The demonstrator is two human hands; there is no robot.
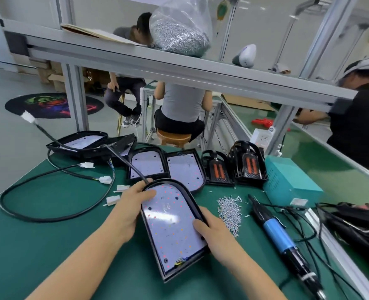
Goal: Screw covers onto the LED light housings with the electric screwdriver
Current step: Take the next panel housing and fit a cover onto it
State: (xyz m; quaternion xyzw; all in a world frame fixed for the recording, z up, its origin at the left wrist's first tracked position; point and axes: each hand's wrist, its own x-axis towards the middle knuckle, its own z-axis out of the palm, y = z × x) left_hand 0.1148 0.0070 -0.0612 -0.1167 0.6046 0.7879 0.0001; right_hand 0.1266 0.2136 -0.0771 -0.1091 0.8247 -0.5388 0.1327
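Observation:
A black LED light housing point(172, 228) with a white LED board inside lies tilted over the green table in front of me. My left hand point(131, 204) grips its upper left rim, thumb on the board. At the right edge, my right hand point(209, 232) grips the frame, thumb on the board too. A black cable point(127, 163) leaves the housing's top. The electric screwdriver point(278, 234), black with a blue grip, lies on the table to the right. A pile of small silver screws point(230, 211) sits between housing and screwdriver.
More housings point(149, 165) and black covers with orange strips point(218, 169) line the back of the table. A teal power box point(289, 180) stands right. Looped cables with white connectors point(49, 191) lie left. A bag of screws point(179, 37) sits on the overhead shelf. Other people work beyond.

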